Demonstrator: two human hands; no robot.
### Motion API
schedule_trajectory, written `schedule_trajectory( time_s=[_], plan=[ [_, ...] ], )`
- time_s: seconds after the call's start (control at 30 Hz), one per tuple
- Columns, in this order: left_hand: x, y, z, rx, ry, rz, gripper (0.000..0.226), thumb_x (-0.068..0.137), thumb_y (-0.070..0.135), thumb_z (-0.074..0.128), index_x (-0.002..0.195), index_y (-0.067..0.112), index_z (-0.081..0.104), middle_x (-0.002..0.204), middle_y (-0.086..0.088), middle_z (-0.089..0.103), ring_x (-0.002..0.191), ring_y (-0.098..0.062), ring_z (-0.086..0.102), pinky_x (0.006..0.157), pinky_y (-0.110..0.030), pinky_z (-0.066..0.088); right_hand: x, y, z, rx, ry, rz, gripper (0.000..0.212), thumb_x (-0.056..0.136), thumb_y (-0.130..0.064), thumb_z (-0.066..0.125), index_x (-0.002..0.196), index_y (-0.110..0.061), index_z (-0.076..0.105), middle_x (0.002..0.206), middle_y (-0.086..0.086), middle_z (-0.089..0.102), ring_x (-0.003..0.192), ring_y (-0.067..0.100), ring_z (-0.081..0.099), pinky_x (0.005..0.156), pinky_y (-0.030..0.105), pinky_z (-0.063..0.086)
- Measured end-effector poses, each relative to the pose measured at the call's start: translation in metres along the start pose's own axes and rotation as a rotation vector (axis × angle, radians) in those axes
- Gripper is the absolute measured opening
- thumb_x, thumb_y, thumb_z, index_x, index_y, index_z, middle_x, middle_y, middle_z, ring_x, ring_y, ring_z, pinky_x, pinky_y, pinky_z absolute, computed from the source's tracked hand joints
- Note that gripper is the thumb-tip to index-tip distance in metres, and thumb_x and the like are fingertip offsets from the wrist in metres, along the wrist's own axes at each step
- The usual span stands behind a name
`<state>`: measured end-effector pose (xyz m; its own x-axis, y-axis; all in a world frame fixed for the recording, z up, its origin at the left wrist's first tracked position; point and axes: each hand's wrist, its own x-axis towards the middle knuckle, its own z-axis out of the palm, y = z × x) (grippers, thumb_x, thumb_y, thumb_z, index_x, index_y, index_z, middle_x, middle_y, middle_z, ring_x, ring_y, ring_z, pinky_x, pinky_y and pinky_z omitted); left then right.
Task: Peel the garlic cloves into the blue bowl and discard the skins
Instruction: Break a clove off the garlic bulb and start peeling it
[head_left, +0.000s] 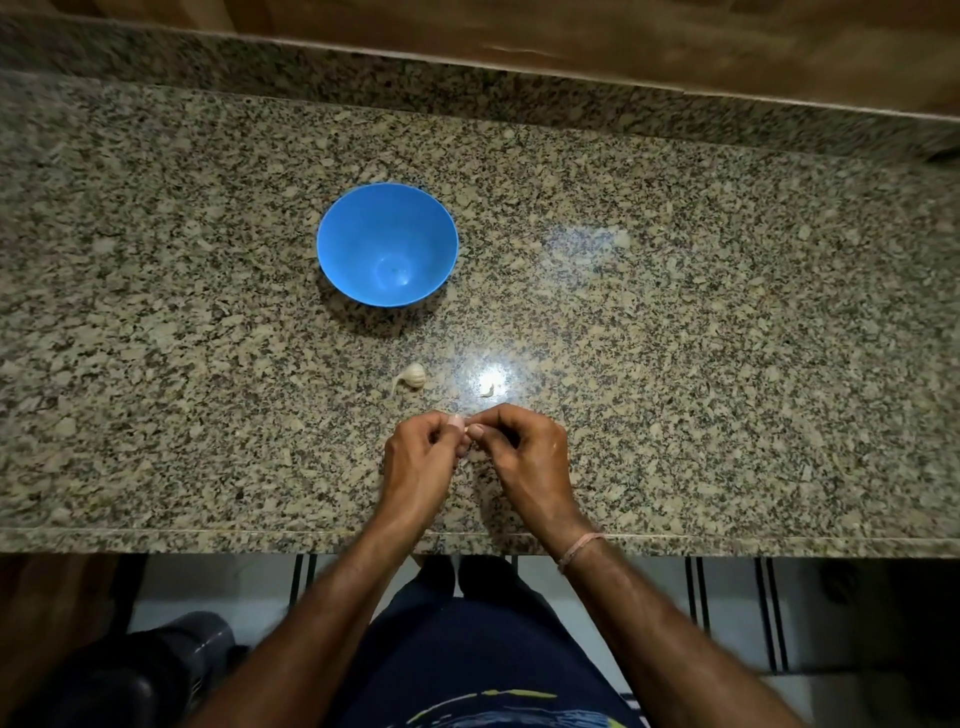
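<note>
Blue plastic bowl (340, 244), upright on the speckled granite countertop (701, 322), at eleven o'clock from the hands and well apart from them. Round, deep, glossy; inside, only its own blue wall and floor, with a faint glint near the bottom.

Pale garlic clove (459, 422) over the counter's near half, at six o'clock from the bowl, pinched between both hands. Small, pinkish-white, mostly hidden behind fingertips; impossible to tell how much skin is on it. Left hand (418, 460) curled, thumb and forefinger closed narrowly on the clove from nine o'clock. Right hand (527, 452) likewise curled, pinching the same clove from three o'clock, fingertips of both hands touching. Thin pinkish thread band (581, 551) round the right wrist.

Whitish garlic bulb (414, 375) on the granite just beyond the left hand, at eleven o'clock from the clove, between hands and bowl but nearer the hands; ribbed, rounded, with a short dry stem trailing toward seven o'clock. Tiny pale skin scrap (487, 391) at one o'clock from the clove, lying beside a bright glare on the stone, apart from the bulb.

Brown wood-grain panel (623, 36) at twelve o'clock, behind the counter's raised granite lip.
</note>
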<state>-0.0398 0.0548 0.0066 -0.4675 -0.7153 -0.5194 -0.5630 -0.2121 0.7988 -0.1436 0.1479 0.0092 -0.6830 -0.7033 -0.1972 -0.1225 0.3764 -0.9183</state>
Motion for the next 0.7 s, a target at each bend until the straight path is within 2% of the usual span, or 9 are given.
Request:
schedule_trajectory(
  time_s=[0.2, 0.33, 0.47, 0.53, 0.57, 0.6, 0.7],
  plan=[
    [0.001, -0.001, -0.006, -0.172, -0.1, -0.034, 0.028, 0.108, 0.027, 0.054, 0.095, 0.013, 0.075, 0.078, 0.002, 0.07, 0.072, -0.005, 0.062, 0.065, -0.02, 0.047, -0.007, 0.004, 0.007, 0.13, 0.038, 0.08, 0.008, 0.095, -0.013, 0.075, 0.1, -0.011, 0.08, 0.094, -0.002, 0.079, 0.093, 0.015, 0.076, 0.086, 0.045, 0.064],
    [-0.002, -0.003, -0.002, -0.09, -0.054, 0.031, 0.031, 0.109, 0.031, 0.051, 0.092, 0.013, 0.07, 0.083, -0.005, 0.07, 0.077, -0.014, 0.063, 0.068, -0.032, 0.05, -0.013, 0.001, 0.01, 0.273, 0.078, 0.161, 0.006, 0.095, -0.009, 0.074, 0.098, -0.008, 0.078, 0.096, 0.0, 0.078, 0.096, 0.016, 0.075, 0.091, 0.044, 0.063],
    [-0.001, -0.003, 0.002, -0.153, -0.1, 0.008, 0.029, 0.11, 0.03, 0.049, 0.098, 0.015, 0.07, 0.093, -0.007, 0.073, 0.088, -0.019, 0.07, 0.073, -0.034, 0.054, -0.016, 0.001, 0.01, 0.421, 0.078, 0.251, 0.009, 0.095, -0.006, 0.072, 0.1, -0.009, 0.079, 0.103, 0.005, 0.079, 0.105, 0.022, 0.074, 0.099, 0.049, 0.059],
    [-0.002, 0.001, 0.003, -0.111, -0.086, 0.053, 0.029, 0.11, 0.031, 0.048, 0.1, 0.015, 0.07, 0.087, -0.001, 0.071, 0.08, -0.009, 0.068, 0.068, -0.023, 0.052, -0.015, 0.001, 0.009, 0.453, 0.068, 0.256, 0.011, 0.095, -0.003, 0.071, 0.102, -0.008, 0.079, 0.105, 0.006, 0.078, 0.107, 0.023, 0.074, 0.101, 0.049, 0.058],
    [-0.004, 0.003, 0.002, -0.077, -0.073, 0.085, 0.029, 0.11, 0.03, 0.047, 0.1, 0.014, 0.069, 0.079, 0.005, 0.066, 0.07, 0.003, 0.062, 0.061, -0.014, 0.046, -0.014, 0.001, 0.008, 0.463, 0.059, 0.246, 0.012, 0.095, -0.003, 0.071, 0.104, -0.007, 0.078, 0.106, 0.007, 0.078, 0.107, 0.024, 0.074, 0.101, 0.048, 0.058],
    [-0.005, 0.006, 0.002, -0.044, -0.06, 0.114, 0.029, 0.111, 0.029, 0.047, 0.098, 0.013, 0.067, 0.073, 0.01, 0.059, 0.06, 0.007, 0.056, 0.054, -0.009, 0.04, -0.013, 0.001, 0.007, 0.476, 0.048, 0.237, 0.012, 0.095, -0.002, 0.071, 0.105, -0.005, 0.077, 0.107, 0.008, 0.078, 0.108, 0.024, 0.073, 0.101, 0.046, 0.058],
    [-0.003, 0.009, 0.003, 0.006, -0.048, 0.17, 0.029, 0.111, 0.03, 0.047, 0.09, 0.018, 0.062, 0.068, 0.012, 0.05, 0.052, 0.004, 0.047, 0.05, -0.012, 0.034, -0.008, 0.001, 0.002, 0.537, 0.018, 0.253, 0.012, 0.094, -0.002, 0.072, 0.106, -0.001, 0.074, 0.108, 0.012, 0.077, 0.107, 0.026, 0.073, 0.097, 0.039, 0.059]
  ],
)
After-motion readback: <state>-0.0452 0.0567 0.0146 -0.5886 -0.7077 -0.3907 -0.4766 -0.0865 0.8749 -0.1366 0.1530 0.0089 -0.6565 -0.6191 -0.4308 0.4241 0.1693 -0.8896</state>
